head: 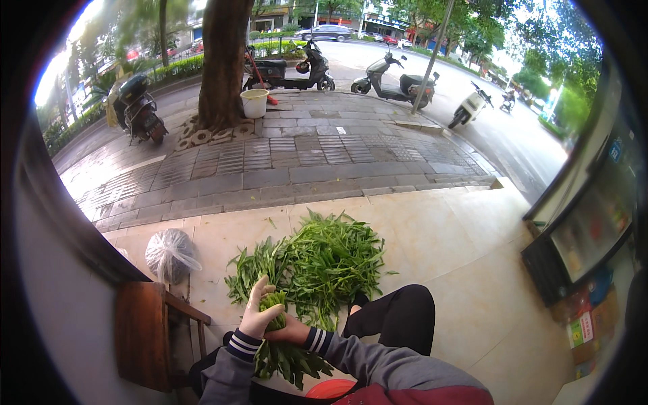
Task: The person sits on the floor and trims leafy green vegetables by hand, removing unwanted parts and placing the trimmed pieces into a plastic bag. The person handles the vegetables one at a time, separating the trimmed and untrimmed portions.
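My left hand (259,313), in a pale glove, curls around the stem end of a bunch of leafy greens (274,302), its fingers partly spread at the top. Bare and just below it, my right hand (289,329) closes around the same bunch. The leaves of the bunch hang down toward my lap. On the tiled floor beyond my hands lies a large heap of loose leafy greens (334,253), with a smaller part of it at the left.
A tied clear plastic bag (172,255) sits left of the heap. A wooden stool (142,334) stands at my left, a red plastic container (330,389) below my arms. A glass-fronted cabinet (592,228) is at the right. Past the tiled edge are a white bucket (254,104), a tree trunk (223,61) and parked scooters.
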### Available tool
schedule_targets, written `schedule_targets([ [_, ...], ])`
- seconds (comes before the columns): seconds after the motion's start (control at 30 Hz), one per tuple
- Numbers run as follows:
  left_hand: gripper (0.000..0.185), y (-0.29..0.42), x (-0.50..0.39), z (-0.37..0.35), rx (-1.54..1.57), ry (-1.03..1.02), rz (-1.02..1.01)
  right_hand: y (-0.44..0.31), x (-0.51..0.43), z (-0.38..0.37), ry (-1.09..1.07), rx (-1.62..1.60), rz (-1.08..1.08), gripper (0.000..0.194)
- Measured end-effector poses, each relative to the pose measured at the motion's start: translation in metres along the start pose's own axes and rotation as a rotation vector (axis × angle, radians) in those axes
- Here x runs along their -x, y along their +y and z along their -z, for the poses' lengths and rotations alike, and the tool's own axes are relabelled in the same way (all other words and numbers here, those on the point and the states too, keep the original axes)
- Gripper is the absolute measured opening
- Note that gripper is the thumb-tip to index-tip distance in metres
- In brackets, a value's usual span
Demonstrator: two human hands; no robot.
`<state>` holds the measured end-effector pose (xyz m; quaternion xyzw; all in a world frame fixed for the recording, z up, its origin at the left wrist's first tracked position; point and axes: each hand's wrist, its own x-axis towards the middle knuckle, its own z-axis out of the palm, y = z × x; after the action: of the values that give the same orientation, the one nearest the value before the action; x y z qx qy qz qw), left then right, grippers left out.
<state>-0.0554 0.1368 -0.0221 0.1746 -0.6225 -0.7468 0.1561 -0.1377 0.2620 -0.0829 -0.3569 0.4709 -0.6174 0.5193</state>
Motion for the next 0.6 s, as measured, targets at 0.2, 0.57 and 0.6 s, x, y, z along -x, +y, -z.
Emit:
schedule_targets([
  [0.2, 0.118, -0.017, -0.005, 0.016, 0.012, -0.063, 0.0, -0.02, -0.001, 0.034, 0.37, -0.375, 0.217, 0.018],
  [0.57, 0.022, -0.056, 0.029, -0.089, 0.431, -0.194, 0.587, -0.089, 0.04, 0.122, 0.75, -0.494, 0.483, 0.006],
  [0.6, 0.018, -0.054, 0.03, -0.092, 0.407, -0.219, 0.621, -0.084, 0.043, 0.125, 0.7, -0.535, 0.5, 0.005],
])
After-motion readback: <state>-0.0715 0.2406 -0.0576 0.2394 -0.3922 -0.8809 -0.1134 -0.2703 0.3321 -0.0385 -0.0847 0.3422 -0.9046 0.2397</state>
